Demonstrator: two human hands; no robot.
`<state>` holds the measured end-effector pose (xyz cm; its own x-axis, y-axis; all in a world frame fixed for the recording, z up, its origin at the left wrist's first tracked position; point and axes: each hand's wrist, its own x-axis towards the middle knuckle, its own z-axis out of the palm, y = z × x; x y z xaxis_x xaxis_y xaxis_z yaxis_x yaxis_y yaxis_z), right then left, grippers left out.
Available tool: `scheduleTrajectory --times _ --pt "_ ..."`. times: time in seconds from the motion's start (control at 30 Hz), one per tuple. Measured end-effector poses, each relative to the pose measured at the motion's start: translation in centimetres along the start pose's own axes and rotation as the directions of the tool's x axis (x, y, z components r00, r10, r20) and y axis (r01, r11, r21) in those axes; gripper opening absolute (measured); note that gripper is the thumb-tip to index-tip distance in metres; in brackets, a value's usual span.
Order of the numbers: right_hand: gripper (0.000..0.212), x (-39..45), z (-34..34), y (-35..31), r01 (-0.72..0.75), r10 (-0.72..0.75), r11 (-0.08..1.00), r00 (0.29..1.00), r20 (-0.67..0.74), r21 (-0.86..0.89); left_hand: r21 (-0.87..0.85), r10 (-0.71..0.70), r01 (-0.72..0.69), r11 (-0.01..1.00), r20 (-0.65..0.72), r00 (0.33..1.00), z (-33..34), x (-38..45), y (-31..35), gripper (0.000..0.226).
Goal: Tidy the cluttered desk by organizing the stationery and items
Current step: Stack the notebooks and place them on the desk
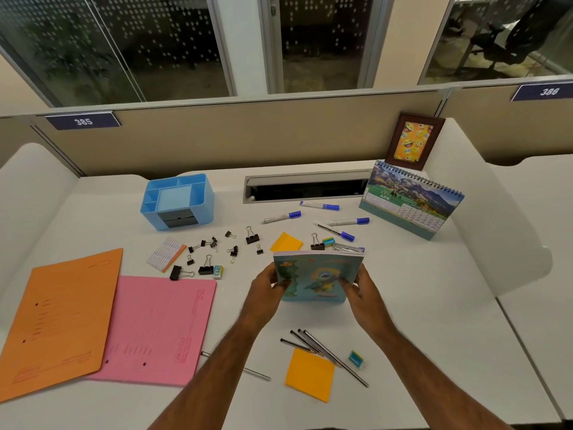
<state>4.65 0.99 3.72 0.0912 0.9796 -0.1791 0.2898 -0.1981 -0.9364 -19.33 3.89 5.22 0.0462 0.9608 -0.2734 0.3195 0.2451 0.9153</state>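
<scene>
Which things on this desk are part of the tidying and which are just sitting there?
Part of the job: notebooks held by left hand and right hand, markers, binder clips, pencils, blue organizer.
Just there: photo frame, calendar.

left hand [266,285]: raised mid-scene, fingers curled, gripping
right hand [361,290]: raised opposite, fingers curled, gripping
forearms: converging from near edge

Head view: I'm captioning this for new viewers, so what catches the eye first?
Both hands, left hand and right hand, hold a stack of notebooks at centre. At left lie the orange folder and pink folder; black binder clips scatter behind them.
</scene>
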Motion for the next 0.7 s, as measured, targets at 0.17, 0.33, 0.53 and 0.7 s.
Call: scheduleTrajectory --times 0.17,0.33,0.53,0.7 --pt "0.064 -0.1 0.4 0.4 -0.014 0.012 0.999 0.999 0.047 0.046 -0.009 -0.014 0.014 1.000 -0.006 1.000 0.1 -0.1 -0.1 0.039" --pt "0.061 -0.3 0.1 -0.2 0.016 -0.016 0.999 1.000 0.007 0.048 0.016 0.026 -0.025 1.000 -0.035 0.999 -0.5 0.2 0.2 0.034" --pt "0.053 -1.0 0.5 0.6 0.011 -0.011 0.998 1.000 0.001 0.068 0.005 -0.019 0.019 1.000 -0.016 1.000 -0.2 0.1 -1.6 0.033" --pt "0.042 -1.4 0.6 0.9 0.001 -0.004 0.997 0.999 0.037 0.078 0.012 -0.043 0.043 0.999 -0.008 0.999 -0.3 -0.1 -1.9 0.032"
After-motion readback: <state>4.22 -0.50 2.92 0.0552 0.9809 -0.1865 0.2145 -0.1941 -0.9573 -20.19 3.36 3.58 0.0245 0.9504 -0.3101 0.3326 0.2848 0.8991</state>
